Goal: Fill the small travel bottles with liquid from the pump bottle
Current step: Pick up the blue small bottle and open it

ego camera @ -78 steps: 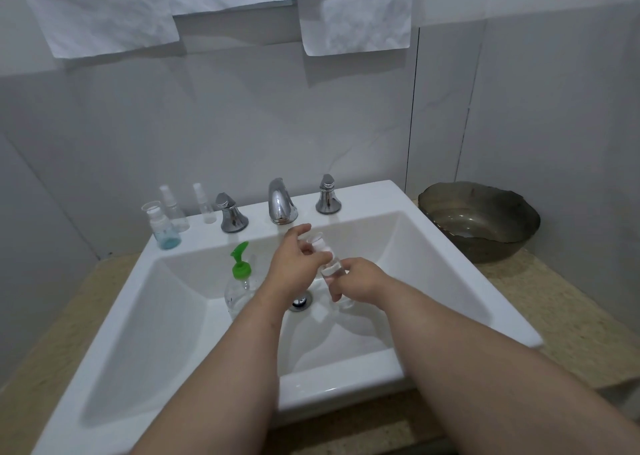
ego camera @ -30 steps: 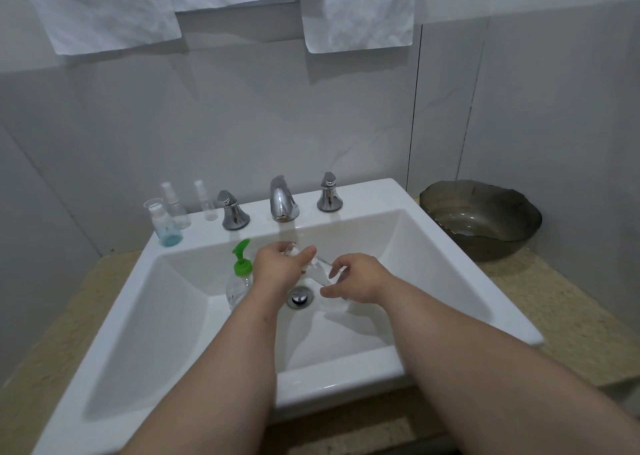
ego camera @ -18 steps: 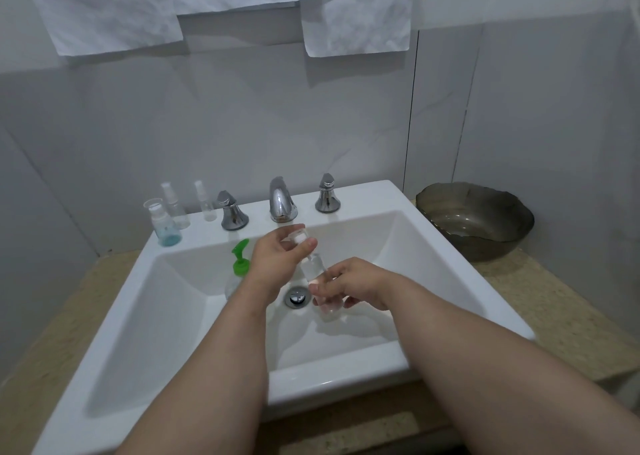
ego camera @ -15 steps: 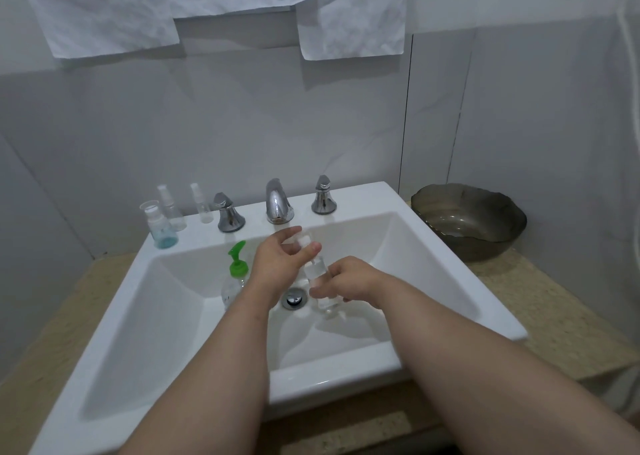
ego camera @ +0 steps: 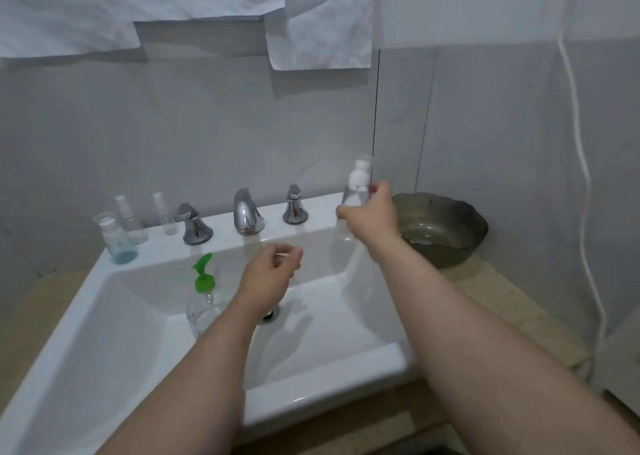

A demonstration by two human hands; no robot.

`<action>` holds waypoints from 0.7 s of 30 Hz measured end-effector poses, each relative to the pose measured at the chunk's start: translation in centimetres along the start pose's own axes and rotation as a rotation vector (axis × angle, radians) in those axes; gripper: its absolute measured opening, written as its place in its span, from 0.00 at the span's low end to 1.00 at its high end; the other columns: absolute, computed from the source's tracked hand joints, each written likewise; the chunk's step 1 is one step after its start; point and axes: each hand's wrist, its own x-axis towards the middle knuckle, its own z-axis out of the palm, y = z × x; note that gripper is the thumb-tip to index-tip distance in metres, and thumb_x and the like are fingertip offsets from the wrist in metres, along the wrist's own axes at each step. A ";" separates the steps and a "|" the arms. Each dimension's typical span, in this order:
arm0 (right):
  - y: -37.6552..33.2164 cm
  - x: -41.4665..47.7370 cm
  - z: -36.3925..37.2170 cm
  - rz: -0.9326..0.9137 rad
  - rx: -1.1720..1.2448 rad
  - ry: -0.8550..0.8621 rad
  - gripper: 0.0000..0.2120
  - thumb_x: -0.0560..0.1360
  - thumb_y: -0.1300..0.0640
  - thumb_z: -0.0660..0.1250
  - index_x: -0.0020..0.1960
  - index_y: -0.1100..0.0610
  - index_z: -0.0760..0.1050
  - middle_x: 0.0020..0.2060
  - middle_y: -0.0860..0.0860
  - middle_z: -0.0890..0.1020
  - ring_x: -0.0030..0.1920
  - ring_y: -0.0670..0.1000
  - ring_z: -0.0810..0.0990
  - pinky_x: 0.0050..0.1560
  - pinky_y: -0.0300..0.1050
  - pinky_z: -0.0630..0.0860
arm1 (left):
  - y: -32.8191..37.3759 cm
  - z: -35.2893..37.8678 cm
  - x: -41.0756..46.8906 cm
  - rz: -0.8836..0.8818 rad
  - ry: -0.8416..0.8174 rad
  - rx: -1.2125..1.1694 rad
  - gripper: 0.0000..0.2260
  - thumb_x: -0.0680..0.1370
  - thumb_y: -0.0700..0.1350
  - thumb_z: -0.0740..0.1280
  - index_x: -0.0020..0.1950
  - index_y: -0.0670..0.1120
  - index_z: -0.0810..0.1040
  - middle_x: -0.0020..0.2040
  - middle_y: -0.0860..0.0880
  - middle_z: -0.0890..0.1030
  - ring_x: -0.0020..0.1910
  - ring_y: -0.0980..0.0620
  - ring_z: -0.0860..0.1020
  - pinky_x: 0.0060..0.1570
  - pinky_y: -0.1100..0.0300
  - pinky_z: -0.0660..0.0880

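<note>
My right hand (ego camera: 372,217) grips a small clear travel bottle (ego camera: 356,191) with a white spray top, held upright above the sink's back right corner. My left hand (ego camera: 268,274) hovers over the basin with loosely curled fingers and holds nothing. The clear pump bottle (ego camera: 202,298) with a green pump head stands inside the white sink (ego camera: 104,333), left of my left forearm. On the sink's back left ledge stand a small bottle with blue liquid (ego camera: 117,243) and two clear spray bottles (ego camera: 128,217).
A chrome faucet (ego camera: 246,216) with two handles (ego camera: 192,224) sits on the back ledge. A dark metal bowl (ego camera: 446,227) rests on the counter to the right. A white cord (ego camera: 585,191) hangs down the right wall. Paper sheets hang above.
My hands were together over the drain on the small bottle. Now my right hand has carried the bottle up and to the back right, and my left hand has let go.
</note>
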 end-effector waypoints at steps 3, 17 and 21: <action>-0.6 3.3 -3.6 -0.018 -0.056 0.183 0.22 0.71 0.59 0.71 0.62 0.55 0.68 0.48 0.50 0.77 0.47 0.56 0.77 0.45 0.44 0.71 | -0.4 0.7 0.0 -0.024 -0.063 0.059 0.09 0.82 0.55 0.69 0.53 0.50 0.80 0.45 0.49 0.86 0.47 0.49 0.83 0.48 0.57 0.77; 6.7 11.4 -12.6 0.198 -0.510 0.278 0.21 0.74 0.61 0.74 0.65 0.59 0.73 0.62 0.60 0.79 0.63 0.62 0.78 0.60 0.51 0.75 | -0.9 1.7 0.4 -0.062 -0.161 0.194 0.13 0.82 0.58 0.67 0.48 0.50 0.80 0.40 0.51 0.86 0.38 0.54 0.82 0.41 0.59 0.75; 7.3 11.0 -12.2 0.212 -0.507 0.297 0.26 0.75 0.64 0.70 0.71 0.60 0.66 0.66 0.62 0.75 0.66 0.65 0.75 0.65 0.56 0.74 | -0.8 1.7 0.1 -0.072 -0.153 0.210 0.13 0.82 0.57 0.67 0.48 0.49 0.81 0.40 0.50 0.86 0.38 0.54 0.81 0.36 0.60 0.73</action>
